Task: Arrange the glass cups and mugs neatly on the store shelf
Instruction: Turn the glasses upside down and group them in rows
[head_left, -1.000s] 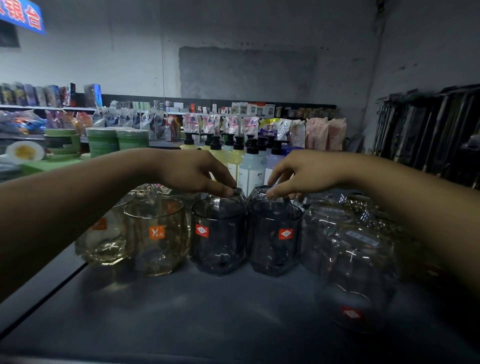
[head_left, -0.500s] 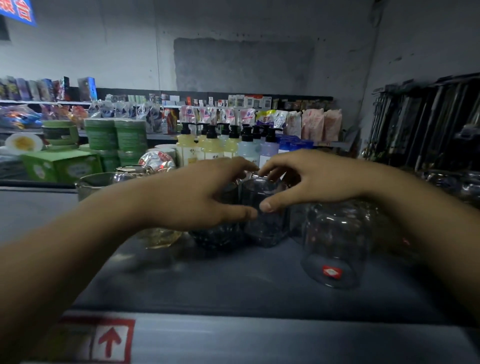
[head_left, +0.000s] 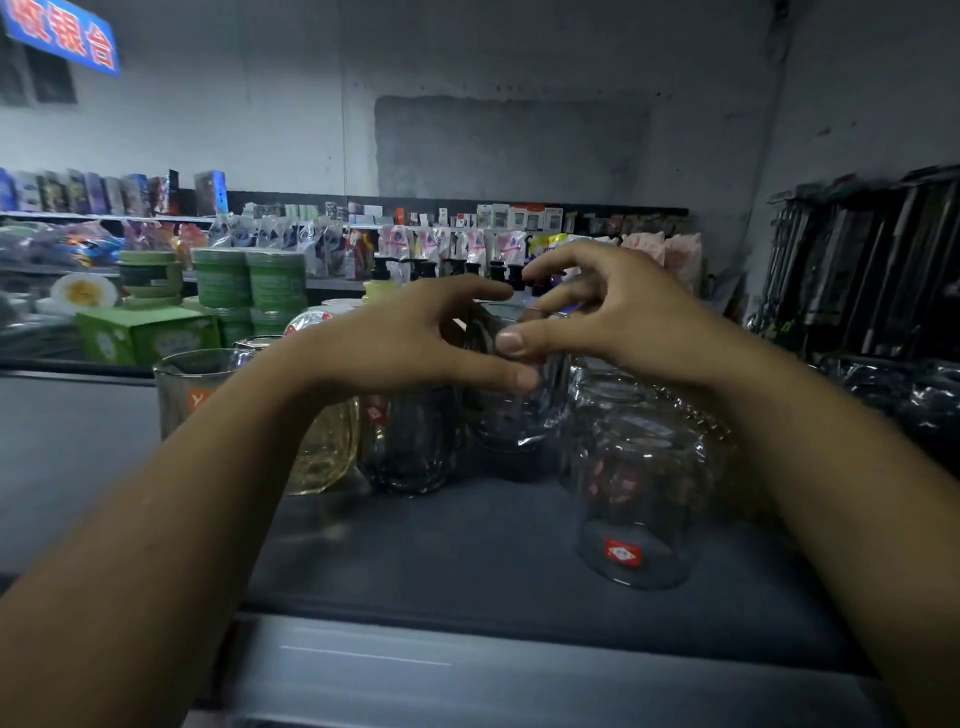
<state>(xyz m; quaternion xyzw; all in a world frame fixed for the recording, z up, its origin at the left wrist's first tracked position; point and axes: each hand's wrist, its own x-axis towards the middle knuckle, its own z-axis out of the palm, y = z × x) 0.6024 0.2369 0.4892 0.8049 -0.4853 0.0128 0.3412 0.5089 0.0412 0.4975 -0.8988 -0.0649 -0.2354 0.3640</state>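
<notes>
Shelf: dim store aisle around us, and a dark grey shelf (head_left: 467, 551) carries the glassware, with green tubs (head_left: 249, 280) and pump bottles (head_left: 415, 270) stacked beyond our hands.
Row of glasses: we see a yellow-tinted cup (head_left: 324, 447) under our left wrist, a smoky cup (head_left: 410, 447) just right of it and a second smoky cup (head_left: 514, 410) directly below both thumbs; they stand touching side by side, which we judge is the tidy line being built.
Stragglers: right of our right hand, clear cups crowd together, and one clear cup with a red label (head_left: 636, 530) stands nearer to us than the row, so we'd say it is not yet lined up.
Left hand: our left hand (head_left: 395, 348) is half open, thumb and forefinger spread in a broad C over the rims; the thumb tip lies against the second smoky cup's side. Whether it truly grips, we cannot tell.
Right hand: our right hand (head_left: 597, 317) comes in from the other side, fingers loosely curled and parted, thumb pressed to the same cup near its rim; the fingers hide behind the glass, so a firm hold is unclear.
Why two hands: we reckon both are steadying that cup from either side so it slots snug against its neighbour without knocking glass on glass.
</notes>
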